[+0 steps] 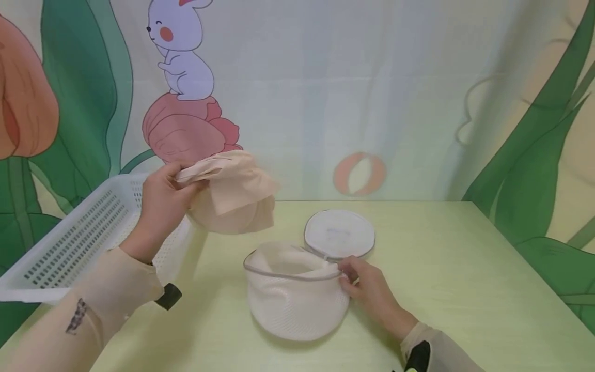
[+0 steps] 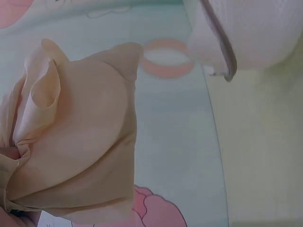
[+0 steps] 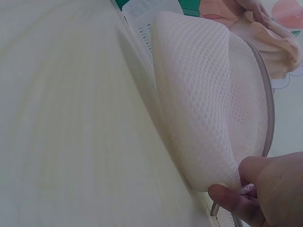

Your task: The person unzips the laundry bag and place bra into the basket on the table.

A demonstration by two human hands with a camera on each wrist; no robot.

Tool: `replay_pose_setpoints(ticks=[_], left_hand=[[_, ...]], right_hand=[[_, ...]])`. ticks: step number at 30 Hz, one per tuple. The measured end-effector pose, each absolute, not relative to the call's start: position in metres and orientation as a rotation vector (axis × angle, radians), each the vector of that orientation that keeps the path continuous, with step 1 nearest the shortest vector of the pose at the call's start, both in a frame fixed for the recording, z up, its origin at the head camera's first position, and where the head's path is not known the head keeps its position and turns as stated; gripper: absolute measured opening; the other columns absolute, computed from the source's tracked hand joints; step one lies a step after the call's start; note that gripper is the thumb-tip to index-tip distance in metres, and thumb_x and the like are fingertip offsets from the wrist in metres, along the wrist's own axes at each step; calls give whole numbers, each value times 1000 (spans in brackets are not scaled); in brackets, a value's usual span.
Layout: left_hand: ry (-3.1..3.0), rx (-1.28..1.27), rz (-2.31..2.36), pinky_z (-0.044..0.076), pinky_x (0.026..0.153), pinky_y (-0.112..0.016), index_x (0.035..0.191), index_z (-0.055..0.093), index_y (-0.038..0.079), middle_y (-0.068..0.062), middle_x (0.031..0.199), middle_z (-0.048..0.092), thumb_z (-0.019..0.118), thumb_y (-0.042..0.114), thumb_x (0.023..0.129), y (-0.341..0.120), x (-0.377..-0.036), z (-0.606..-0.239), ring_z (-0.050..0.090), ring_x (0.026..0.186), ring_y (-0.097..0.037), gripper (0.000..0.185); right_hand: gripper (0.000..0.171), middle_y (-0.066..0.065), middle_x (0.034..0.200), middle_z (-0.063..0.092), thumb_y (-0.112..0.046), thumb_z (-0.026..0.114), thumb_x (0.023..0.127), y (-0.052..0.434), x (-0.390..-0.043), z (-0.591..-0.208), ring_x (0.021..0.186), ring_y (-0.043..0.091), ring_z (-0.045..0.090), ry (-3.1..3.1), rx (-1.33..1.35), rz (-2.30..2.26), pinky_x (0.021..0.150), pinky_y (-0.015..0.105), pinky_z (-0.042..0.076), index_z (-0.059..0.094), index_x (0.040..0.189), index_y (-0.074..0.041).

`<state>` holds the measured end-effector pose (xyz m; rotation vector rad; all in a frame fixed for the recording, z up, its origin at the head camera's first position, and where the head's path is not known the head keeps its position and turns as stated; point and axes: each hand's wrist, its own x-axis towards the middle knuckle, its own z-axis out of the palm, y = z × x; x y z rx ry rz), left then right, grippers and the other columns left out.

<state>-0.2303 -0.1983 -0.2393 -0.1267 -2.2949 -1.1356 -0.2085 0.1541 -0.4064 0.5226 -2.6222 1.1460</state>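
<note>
My left hand (image 1: 163, 202) holds up a folded, thin beige garment (image 1: 232, 199), gripping its gathered edge. A rounded, cup-like panel shows on the garment (image 2: 80, 113) in the left wrist view; its exact kind cannot be told. Below and to the right stands a white mesh laundry bag (image 1: 297, 305), its top unzipped and its grey-trimmed rim facing up. The bag's round lid (image 1: 339, 233) lies folded back behind it on the table. My right hand (image 1: 372, 289) pinches the bag's rim at the right, between thumb and fingers, as the mesh bag (image 3: 199, 94) shows in the right wrist view.
A white perforated plastic basket (image 1: 93, 232) stands at the left, partly behind my left arm. The pale green table (image 1: 465, 289) reaches back to a printed curtain (image 1: 395, 93) with a rabbit and flowers.
</note>
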Motion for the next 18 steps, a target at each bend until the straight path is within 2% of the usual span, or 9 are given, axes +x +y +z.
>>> replay_pose_setpoints(ticks=[4, 8, 10, 14, 18], left_hand=[[-2375, -78, -1069, 45, 70, -12, 117, 65, 6, -12, 116, 64, 68, 20, 89, -218, -236, -234, 53, 97, -17, 31], [-2423, -78, -989, 42, 68, -11, 117, 63, 4, -16, 117, 62, 68, 20, 90, -234, -240, -231, 53, 100, -24, 32], [-2441, -97, -935, 43, 71, -18, 116, 63, 2, -19, 117, 61, 68, 18, 89, -240, -241, -230, 52, 101, -29, 32], [-2484, -114, -836, 45, 80, -44, 117, 62, -1, -24, 117, 59, 68, 14, 89, -255, -243, -228, 52, 102, -37, 32], [-2541, -94, -766, 44, 79, -55, 115, 59, -2, -26, 116, 57, 66, 13, 90, -271, -245, -228, 50, 100, -41, 30]], right_hand=[[18, -1, 80, 65, 3, 68, 82, 155, -208, -406, 72, 11, 59, -2627, 521, 1141, 62, 22, 51, 63, 95, -8], [19, -2, 80, 65, 3, 67, 81, 155, -209, -405, 72, 10, 59, -2627, 508, 1137, 62, 22, 51, 63, 95, -9], [19, -2, 80, 65, 3, 67, 81, 155, -209, -405, 72, 10, 59, -2626, 505, 1140, 63, 22, 51, 63, 95, -9], [19, -2, 80, 65, 4, 66, 82, 155, -208, -405, 73, 10, 59, -2623, 512, 1141, 63, 22, 51, 63, 95, -9], [19, -2, 80, 65, 4, 66, 81, 156, -208, -406, 73, 10, 59, -2618, 526, 1138, 63, 22, 51, 62, 95, -9]])
